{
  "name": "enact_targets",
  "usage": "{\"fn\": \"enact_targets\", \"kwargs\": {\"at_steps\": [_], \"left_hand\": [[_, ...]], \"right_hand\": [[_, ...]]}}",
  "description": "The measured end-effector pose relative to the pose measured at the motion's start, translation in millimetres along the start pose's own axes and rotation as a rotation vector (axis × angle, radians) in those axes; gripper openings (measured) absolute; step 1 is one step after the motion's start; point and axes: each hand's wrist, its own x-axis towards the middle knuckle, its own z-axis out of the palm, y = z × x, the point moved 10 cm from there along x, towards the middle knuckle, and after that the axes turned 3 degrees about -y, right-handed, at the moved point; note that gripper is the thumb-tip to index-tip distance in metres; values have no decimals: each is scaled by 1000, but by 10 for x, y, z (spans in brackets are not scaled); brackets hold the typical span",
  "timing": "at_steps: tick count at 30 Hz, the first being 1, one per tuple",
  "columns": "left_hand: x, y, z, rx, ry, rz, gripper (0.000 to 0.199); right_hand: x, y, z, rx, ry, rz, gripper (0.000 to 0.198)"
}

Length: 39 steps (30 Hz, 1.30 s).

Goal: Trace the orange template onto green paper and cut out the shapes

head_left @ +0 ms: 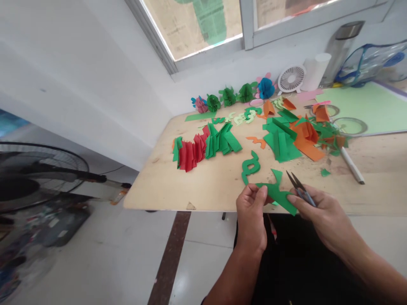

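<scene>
My left hand (252, 212) pinches a partly cut piece of green paper (280, 195) over the table's front edge. My right hand (321, 216) grips a pair of scissors (300, 188), blades pointing up and away, while its thumb presses on the paper's right end. Just beyond my left hand lies a curly green paper cutout (251, 166). A small orange cutout (257, 142) rests farther back. Folded green and orange papers (282, 142) are heaped beyond my hands. To the left stand folded red paper strips (192, 152) beside folded green strips (222, 140).
Several pleated paper figures (229, 96) line the wall, near a small white fan (291, 79) and a bottle (341, 51). A white pen (352, 166) and tape rings (351, 126) lie right. A large floor fan (38, 182) stands left of the wooden table (159, 186).
</scene>
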Motion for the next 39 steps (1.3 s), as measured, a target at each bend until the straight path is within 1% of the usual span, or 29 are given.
{"fn": "enact_targets", "kwargs": {"at_steps": [3, 6, 9, 12, 15, 18, 24, 28, 30, 35, 39], "left_hand": [[-44, -20, -46, 21, -15, -28, 21], [-61, -17, -95, 40, -8, -42, 19], [-51, 14, -173, 18, 46, -22, 20], [-42, 43, -220, -33, 84, 15, 20], [-60, 23, -216, -81, 82, 20, 18], [-103, -23, -197, -113, 74, 0, 17], [-148, -104, -130, -57, 20, -65, 15], [-137, -53, -182, -75, 86, -13, 13], [-134, -29, -185, -102, 105, 16, 13], [-150, 0, -148, -163, 120, 67, 15], [-176, 38, -146, -210, 142, 107, 22]], "right_hand": [[78, -111, -19, 3, -21, -14, 29], [141, -133, 27, 3, -65, -1, 30], [140, -73, 15, 24, -23, 14, 30], [74, -4, 9, 41, 28, 15, 29], [7, 12, 64, 62, 15, 1, 24], [-6, -10, 97, 107, 1, -18, 26], [52, -8, 148, 132, -61, -9, 23], [-24, 1, 104, 273, 5, -20, 30], [-104, 35, 130, 346, 14, -9, 35], [-308, 218, 285, 359, 10, 89, 39], [-364, 321, 397, 373, -15, 128, 38]]}}
